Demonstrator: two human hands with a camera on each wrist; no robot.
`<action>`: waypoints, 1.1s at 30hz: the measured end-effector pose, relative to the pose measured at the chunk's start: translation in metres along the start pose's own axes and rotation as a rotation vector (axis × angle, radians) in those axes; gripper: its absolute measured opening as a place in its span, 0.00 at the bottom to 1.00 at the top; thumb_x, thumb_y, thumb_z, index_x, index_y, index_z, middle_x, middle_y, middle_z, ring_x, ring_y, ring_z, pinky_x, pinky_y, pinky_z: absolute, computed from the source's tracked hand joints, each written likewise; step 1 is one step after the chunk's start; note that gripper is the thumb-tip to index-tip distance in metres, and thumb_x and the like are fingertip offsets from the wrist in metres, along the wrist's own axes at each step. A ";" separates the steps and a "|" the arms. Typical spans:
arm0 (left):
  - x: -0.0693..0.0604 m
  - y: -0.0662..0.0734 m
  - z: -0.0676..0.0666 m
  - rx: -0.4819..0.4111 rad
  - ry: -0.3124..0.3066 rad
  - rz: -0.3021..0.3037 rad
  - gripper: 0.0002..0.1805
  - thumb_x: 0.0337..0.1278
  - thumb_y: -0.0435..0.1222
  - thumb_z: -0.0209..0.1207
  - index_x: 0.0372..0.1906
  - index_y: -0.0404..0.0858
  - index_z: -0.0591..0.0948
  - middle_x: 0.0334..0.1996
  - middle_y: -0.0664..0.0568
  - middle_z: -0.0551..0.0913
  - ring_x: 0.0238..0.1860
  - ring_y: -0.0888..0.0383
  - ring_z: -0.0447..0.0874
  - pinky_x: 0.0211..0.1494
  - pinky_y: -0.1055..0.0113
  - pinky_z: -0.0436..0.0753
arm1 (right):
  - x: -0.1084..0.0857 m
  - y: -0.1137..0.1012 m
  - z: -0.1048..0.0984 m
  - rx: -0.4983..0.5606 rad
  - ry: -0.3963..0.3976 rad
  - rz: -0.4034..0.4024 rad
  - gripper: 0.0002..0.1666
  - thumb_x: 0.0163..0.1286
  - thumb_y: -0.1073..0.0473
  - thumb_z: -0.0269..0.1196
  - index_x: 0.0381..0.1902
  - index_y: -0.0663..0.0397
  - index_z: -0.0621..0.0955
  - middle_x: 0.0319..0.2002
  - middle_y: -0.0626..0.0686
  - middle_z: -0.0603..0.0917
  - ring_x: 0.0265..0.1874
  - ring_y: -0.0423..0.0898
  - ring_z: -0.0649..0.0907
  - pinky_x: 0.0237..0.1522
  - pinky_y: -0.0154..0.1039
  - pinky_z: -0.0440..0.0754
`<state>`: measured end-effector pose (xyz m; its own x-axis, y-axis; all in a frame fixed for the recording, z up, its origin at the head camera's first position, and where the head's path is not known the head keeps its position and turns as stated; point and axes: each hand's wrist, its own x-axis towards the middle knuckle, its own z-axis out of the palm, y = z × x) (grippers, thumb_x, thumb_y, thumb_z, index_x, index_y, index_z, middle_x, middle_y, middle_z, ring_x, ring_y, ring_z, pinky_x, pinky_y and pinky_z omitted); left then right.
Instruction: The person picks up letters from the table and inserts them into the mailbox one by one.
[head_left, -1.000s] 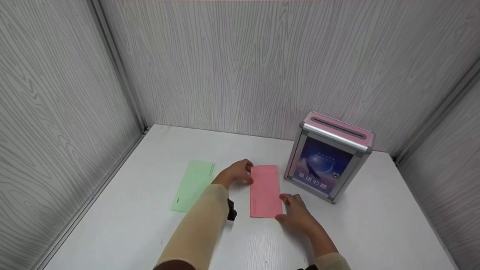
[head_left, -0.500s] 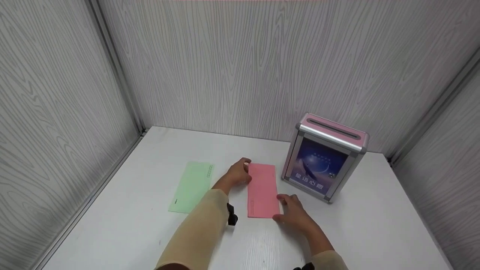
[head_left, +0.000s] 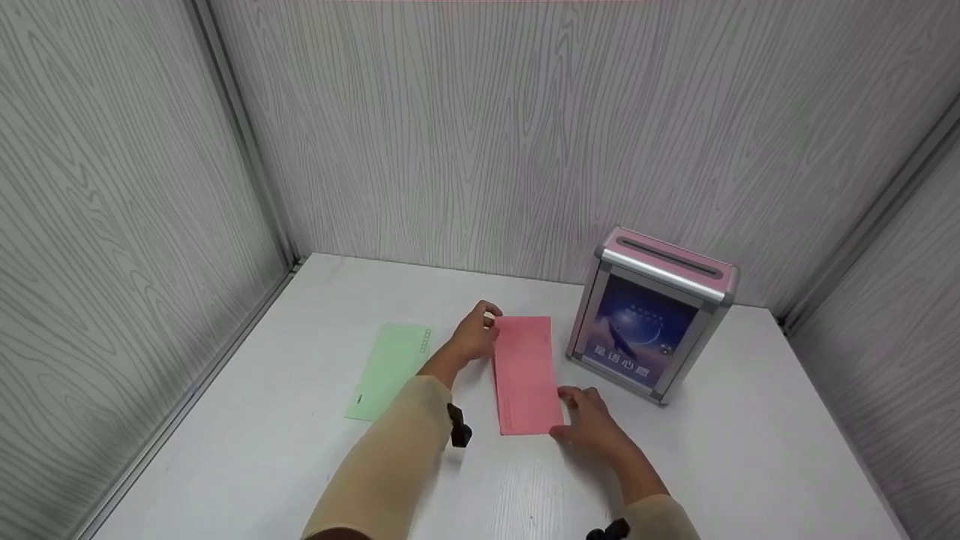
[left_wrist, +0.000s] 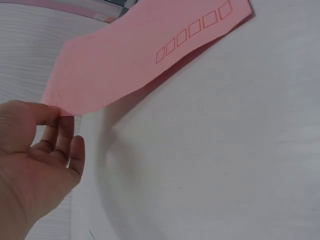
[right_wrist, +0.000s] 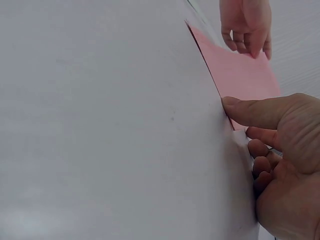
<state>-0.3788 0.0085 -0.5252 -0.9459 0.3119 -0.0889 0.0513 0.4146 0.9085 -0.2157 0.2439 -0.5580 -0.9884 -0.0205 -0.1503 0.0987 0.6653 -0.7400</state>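
Observation:
A pink envelope (head_left: 525,375) lies lengthwise on the white table, its far left part raised and its near end low. My left hand (head_left: 474,334) pinches the far left corner between thumb and fingers; in the left wrist view the envelope (left_wrist: 130,55) bows up, with shadow under its long edge. At the near right corner, my right hand (head_left: 589,424) holds the envelope's edges with thumb and index finger. The right wrist view shows its thumb over the near edge, the other fingers curled beside it. A green envelope (head_left: 390,367) lies to the left, partly behind the left forearm.
A pink and silver slotted box (head_left: 645,315) with a blue picture front stands to the right of the pink envelope. Grey wood-patterned panels (head_left: 420,135) close off the back and both sides of the white table (head_left: 750,450).
My left hand has moved slightly away from me and lifted the pink envelope's far left corner off the table. The right hand stays at the near right corner.

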 end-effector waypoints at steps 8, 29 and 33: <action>-0.008 0.011 -0.013 -0.054 0.009 0.061 0.13 0.86 0.35 0.51 0.66 0.42 0.74 0.65 0.43 0.78 0.55 0.54 0.83 0.51 0.65 0.79 | -0.001 0.000 -0.001 0.005 0.015 -0.042 0.33 0.66 0.62 0.78 0.66 0.59 0.78 0.62 0.61 0.75 0.69 0.61 0.74 0.77 0.62 0.71; -0.037 0.040 -0.029 -0.159 -0.029 0.126 0.14 0.83 0.36 0.56 0.65 0.43 0.78 0.63 0.46 0.81 0.54 0.57 0.85 0.61 0.60 0.85 | -0.003 0.008 -0.007 0.080 -0.064 -0.077 0.10 0.70 0.66 0.72 0.41 0.56 0.79 0.35 0.49 0.77 0.37 0.45 0.75 0.37 0.38 0.73; -0.041 0.048 -0.028 -0.149 -0.036 0.157 0.14 0.83 0.37 0.57 0.65 0.44 0.78 0.63 0.46 0.81 0.55 0.57 0.85 0.60 0.61 0.85 | -0.001 0.010 -0.008 0.091 -0.088 -0.063 0.07 0.73 0.63 0.71 0.40 0.53 0.81 0.36 0.48 0.79 0.39 0.45 0.76 0.40 0.39 0.74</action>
<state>-0.3469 -0.0084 -0.4667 -0.9178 0.3945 0.0459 0.1463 0.2282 0.9626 -0.2143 0.2570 -0.5602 -0.9795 -0.1276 -0.1557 0.0512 0.5904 -0.8055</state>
